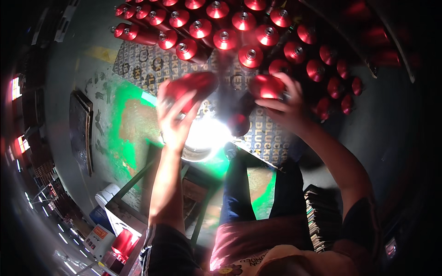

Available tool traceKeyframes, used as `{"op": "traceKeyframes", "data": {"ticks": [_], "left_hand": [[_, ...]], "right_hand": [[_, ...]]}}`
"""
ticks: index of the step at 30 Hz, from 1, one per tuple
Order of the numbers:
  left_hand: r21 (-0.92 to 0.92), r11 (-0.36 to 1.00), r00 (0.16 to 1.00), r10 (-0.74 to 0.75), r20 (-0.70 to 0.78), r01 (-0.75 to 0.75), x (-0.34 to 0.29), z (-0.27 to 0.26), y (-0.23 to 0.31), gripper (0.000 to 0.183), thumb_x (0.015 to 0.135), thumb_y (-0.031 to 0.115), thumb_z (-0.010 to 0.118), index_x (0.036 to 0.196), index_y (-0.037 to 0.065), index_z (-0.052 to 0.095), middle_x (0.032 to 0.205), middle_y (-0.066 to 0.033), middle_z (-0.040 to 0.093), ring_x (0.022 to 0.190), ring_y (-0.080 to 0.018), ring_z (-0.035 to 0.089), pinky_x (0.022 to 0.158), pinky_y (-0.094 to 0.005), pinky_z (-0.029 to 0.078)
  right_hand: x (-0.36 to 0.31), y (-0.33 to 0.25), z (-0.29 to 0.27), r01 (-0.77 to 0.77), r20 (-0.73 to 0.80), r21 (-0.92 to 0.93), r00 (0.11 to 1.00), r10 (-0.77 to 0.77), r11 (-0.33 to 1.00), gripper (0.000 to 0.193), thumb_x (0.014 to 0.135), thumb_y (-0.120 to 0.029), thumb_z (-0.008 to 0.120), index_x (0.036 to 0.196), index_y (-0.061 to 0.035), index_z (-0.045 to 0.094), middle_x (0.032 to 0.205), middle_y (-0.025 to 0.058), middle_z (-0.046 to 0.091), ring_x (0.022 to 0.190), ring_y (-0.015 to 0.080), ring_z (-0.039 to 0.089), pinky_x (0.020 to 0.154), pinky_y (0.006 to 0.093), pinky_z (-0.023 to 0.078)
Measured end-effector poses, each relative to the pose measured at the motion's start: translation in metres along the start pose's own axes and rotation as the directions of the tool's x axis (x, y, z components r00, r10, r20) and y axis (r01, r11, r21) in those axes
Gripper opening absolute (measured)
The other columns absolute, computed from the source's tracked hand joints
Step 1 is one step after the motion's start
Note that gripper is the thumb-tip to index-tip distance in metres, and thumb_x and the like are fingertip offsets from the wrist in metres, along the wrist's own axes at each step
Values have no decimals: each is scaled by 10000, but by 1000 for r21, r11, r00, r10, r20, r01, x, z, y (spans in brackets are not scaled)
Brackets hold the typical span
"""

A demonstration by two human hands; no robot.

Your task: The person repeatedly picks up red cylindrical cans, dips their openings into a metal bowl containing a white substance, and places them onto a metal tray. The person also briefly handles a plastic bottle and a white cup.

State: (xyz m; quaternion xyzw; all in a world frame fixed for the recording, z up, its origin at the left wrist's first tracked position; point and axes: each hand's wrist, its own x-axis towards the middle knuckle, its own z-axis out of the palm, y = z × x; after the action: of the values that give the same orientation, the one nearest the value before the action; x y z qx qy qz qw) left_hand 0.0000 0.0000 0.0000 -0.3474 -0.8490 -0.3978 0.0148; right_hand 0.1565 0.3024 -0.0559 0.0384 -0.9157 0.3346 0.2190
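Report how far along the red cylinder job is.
Done, apparently: many red cylinders stand in rows on the patterned mat. In hand: the left hand and the right hand each grip one. Left: unclear; the bright glare hides the spot below.

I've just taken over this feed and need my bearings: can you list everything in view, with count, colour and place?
Metal cylinders: dozens, red, packed in rows on the far side of the sheet.
Patterned sheet: one, dark with pale lettering, under the cylinders.
Floor: grey with green patches, left.
Bright glare: one, white, between the hands.
Bucket: one, white, lower left.
Stacked flat items: one pile, lower right.
Left hand: holds a red cylinder.
Right hand: holds another red cylinder.
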Motion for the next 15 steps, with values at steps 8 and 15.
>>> {"op": "traceKeyframes", "data": {"ticks": [8, 15], "left_hand": [[-859, 148, 685, -674, 276, 491, -163, -41, -84, 600, 911, 381, 606, 1366, 9, 484, 1259, -189, 616, 1143, -284, 604, 1010, -432, 475], [-302, 403, 490, -534, 689, 864, -278, -25, -149, 443, 1023, 387, 401, 1257, 40, 545, 1027, -224, 650, 754, -348, 658, 667, -382, 571]], "right_hand": [[-49, -48, -8, -621, 546, 685, 784, 296, 380, 478, 823, -184, 674, 1284, -74, 612, 1253, 104, 594, 1178, 228, 554, 1075, 378, 386], [-117, -127, 202, -642, 918, 297, 395, 27, -707, 332, 991, -266, 573, 1236, -43, 581, 1162, 29, 619, 1023, 123, 605, 879, 300, 504]]}}
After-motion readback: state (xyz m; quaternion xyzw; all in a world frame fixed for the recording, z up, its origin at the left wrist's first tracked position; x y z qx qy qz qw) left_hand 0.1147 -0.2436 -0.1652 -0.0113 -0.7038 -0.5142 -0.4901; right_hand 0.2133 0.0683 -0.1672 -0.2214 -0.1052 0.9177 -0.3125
